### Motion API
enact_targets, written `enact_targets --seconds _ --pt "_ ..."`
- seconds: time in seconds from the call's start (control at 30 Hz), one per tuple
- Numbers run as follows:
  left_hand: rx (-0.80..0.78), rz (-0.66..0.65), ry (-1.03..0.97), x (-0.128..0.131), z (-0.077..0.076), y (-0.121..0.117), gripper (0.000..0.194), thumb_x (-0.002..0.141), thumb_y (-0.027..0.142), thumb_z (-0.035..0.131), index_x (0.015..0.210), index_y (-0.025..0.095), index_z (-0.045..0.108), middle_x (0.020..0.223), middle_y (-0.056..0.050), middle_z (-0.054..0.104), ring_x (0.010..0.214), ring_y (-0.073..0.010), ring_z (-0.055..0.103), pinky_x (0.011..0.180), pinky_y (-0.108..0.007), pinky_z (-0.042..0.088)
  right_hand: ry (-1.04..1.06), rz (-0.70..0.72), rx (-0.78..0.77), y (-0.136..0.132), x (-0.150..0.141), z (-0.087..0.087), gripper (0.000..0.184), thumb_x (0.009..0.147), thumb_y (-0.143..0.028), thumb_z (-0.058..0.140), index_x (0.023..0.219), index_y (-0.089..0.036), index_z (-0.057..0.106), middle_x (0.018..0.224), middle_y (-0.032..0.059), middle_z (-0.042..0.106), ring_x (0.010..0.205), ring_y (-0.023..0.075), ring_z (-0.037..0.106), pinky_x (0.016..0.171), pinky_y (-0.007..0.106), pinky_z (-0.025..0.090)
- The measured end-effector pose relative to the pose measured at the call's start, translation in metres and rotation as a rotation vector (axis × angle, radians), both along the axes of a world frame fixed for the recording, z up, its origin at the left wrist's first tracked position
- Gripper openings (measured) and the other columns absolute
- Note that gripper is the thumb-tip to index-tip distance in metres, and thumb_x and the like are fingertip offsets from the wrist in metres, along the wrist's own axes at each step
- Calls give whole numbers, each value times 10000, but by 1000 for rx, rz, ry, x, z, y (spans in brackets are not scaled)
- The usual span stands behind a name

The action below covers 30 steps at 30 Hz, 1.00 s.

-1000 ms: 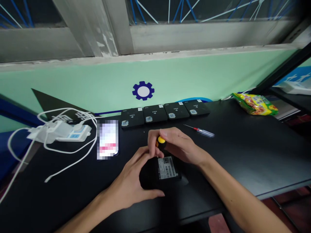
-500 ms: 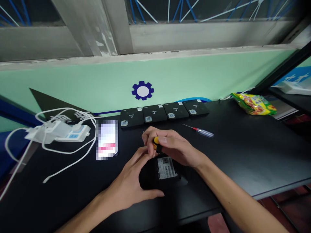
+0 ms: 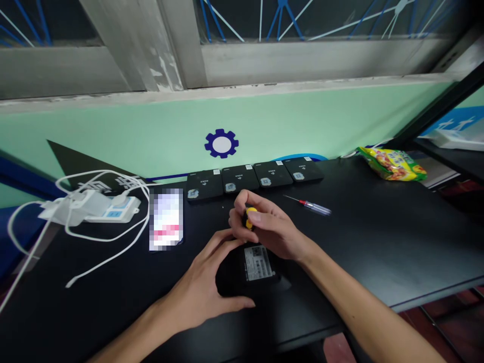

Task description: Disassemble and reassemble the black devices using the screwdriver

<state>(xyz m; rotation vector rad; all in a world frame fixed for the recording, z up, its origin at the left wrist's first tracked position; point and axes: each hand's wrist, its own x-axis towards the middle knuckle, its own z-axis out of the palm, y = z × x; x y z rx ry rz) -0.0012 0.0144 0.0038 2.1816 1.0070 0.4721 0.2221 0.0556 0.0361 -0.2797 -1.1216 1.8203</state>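
Left hand (image 3: 204,287) braces black device (image 3: 251,269) on tabletop (image 3: 378,242); right hand (image 3: 270,229) grips yellow-capped screwdriver (image 3: 249,218) upright at device's far edge, spare screwdriver (image 3: 310,205) beyond device, to its right.

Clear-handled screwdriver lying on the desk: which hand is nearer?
Right. The right hand, gripping a yellow-handled screwdriver, sits just left of the clear-handled screwdriver. The left hand is farther off, on the black box.
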Motion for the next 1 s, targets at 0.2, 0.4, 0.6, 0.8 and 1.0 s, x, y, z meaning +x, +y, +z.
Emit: enact_targets --seconds 0.2,0.4,0.6,0.8,1.0 --pt "12 -3 11 -1 0 -1 988 791 555 990 1611 407 460 1700 -104 462 1552 -423 515 1242 -656 511 -50 -80 92 2 -2 2 448 1158 -424 506 903 -154 755 903 63 580 800 195 507 767 341 401" --pt "-25 -16 -2 3 6 1 984 797 450 1007 1604 465 444 1629 -53 511 1514 -370 543 1242 -611 521 1 -14 4 -2 -2 4 426 1166 -497 409 1031 -193 674 623 -67 401 585 155 283 698 336 306" --pt "-7 -19 0 2 3 0 1010 797 448 1009 1619 451 422 1643 -74 491 1521 -383 534 1251 -640 504 71 43 -34 1 1 2 170 999 -389 622 975 -226 579 693 -33 499 642 166 348 693 328 312" --pt "3 -9 -5 1 1 0 1011 791 485 1009 1621 449 432 1682 -73 475 1546 -394 525 1258 -632 505 -40 -54 12 1 -1 3 476 1146 -427 482 855 -150 738 764 22 528 695 175 434 712 335 354" --pt "-8 -20 -16 2 2 1 1015 802 481 1001 1635 446 422 1642 -80 504 1523 -389 541 1250 -637 509 35 9 -39 -3 -2 3 259 1035 -474 603 1064 -218 628 695 -39 468 653 173 326 698 325 318"
